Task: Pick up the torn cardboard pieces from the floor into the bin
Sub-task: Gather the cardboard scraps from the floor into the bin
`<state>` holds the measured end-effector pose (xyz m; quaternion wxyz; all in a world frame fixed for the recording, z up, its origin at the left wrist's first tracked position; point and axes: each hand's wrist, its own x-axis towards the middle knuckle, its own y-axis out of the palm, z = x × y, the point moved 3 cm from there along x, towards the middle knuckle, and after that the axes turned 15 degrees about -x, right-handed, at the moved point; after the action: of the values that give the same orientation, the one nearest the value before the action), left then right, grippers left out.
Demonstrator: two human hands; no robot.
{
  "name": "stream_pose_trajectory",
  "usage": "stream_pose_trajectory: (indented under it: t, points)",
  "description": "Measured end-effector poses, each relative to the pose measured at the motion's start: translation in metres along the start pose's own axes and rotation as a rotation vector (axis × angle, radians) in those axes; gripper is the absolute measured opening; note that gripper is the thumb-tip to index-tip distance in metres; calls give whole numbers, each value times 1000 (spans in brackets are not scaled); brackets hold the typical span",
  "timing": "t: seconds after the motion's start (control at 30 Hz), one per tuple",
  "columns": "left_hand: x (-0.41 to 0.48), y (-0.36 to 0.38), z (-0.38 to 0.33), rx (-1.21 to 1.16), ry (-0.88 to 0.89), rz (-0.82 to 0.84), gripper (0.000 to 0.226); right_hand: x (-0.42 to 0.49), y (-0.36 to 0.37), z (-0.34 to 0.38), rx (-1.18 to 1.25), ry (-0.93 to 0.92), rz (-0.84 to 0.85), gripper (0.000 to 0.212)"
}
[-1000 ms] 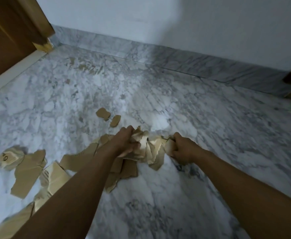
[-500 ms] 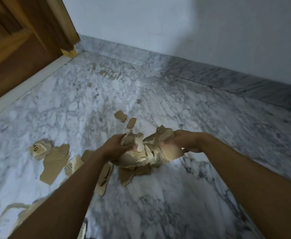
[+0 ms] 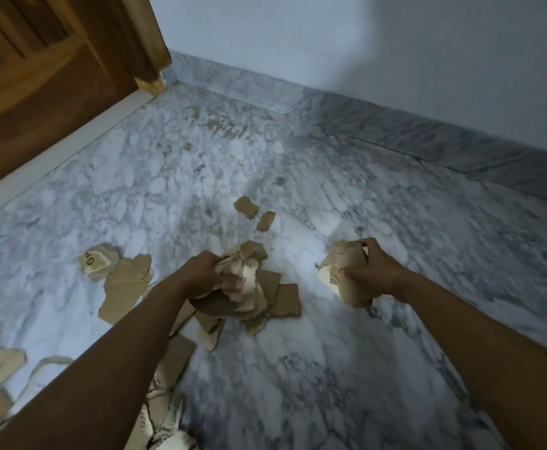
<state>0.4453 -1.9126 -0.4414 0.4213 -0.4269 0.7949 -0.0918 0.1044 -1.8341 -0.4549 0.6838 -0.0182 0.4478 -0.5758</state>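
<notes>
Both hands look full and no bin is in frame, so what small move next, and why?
Probably lift both handfuls and turn to find the bin. The left hand grips a big bundle and the right hand a smaller wad, so neither has fingers free for the two small scraps beyond or the flat pieces at the left.

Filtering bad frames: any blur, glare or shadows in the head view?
Head view: motion blur streaks the marble floor and the lower-left cardboard scraps; light dim, bluish, no glare; a soft shadow darkens the wall at right.
</notes>
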Motion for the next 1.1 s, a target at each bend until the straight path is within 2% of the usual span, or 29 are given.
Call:
stream_pose_trajectory:
  t: [0.1,0.2,0.3,0.37,0.43,0.53,0.6,0.73,0.87,0.93,1.0,1.1]
  points:
    - [-1,1,4,153,-54,98,66,-2,-8,13,-211,-39,101,46]
    - [6,28,-4,253,-13,174,62,-2,2,27,-433,33,252,60]
    - [20,60,-11,337,90,161,75,0,5,24,-687,65,324,62]
    - [25,75,-16,430,187,187,61,1,7,9,-720,103,306,66]
    - [30,85,-15,450,193,214,46,-4,14,-8,-732,185,273,72]
    - [34,90,-17,539,202,165,53,-10,32,-39,-819,283,115,75]
    - [37,88,-15,560,189,136,50,-13,40,-50,-728,281,16,72]
    - [39,86,-11,374,206,123,54,-20,38,-55,-565,182,13,64]
    - [25,69,-14,90,276,48,48,-26,29,-47,-418,116,75,69]
    - [21,50,-12,-80,248,15,47,-23,20,-34,-427,32,48,62]
    - [17,27,-10,-141,231,-76,39,-14,16,-16,-461,-45,37,50]
    - [5,-2,-5,-167,199,-150,48,6,21,12,-544,-132,77,54]
